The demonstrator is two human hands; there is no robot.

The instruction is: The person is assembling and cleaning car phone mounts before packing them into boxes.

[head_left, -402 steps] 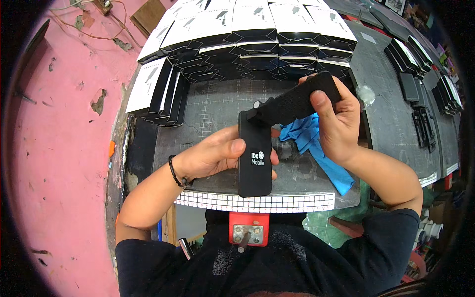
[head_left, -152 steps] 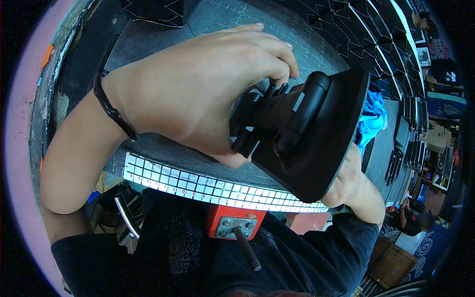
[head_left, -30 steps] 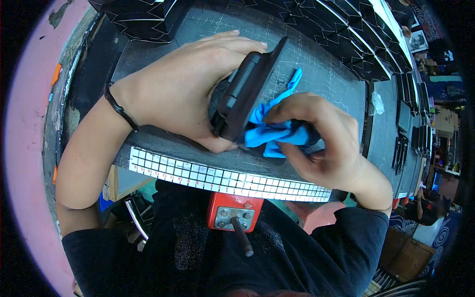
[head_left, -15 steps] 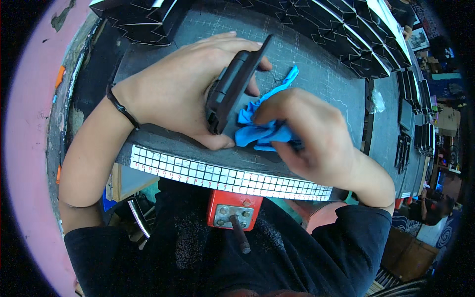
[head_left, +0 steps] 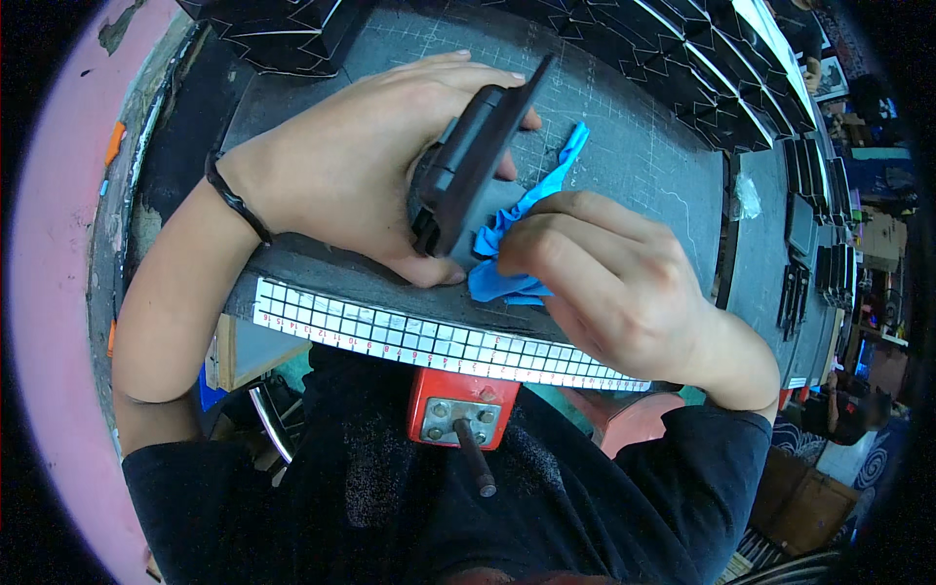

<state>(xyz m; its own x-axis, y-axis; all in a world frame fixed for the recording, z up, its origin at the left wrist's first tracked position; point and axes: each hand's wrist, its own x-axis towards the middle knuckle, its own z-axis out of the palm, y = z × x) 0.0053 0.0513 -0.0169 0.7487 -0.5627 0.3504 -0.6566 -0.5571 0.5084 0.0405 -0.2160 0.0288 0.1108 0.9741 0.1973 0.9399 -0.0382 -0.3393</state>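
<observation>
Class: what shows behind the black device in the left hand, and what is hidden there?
Beyond the black device, two fingertips of the left hand show, with the grey mat behind; the rest of them is covered.

Left hand [head_left: 356,161] gripping tilted black device [head_left: 478,166]; right hand [head_left: 619,283] pinching crumpled blue cloth [head_left: 502,285] beside it, over dark gridded mat [head_left: 639,146].

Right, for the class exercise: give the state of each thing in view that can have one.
Black device: held tilted
Blue cloth: crumpled, one end trailing
Left hand: gripping the device
Right hand: closed on the cloth
Boxes: stacked
Clear plastic: crumpled
Ruler strip: lying flat
Wristband: worn
</observation>
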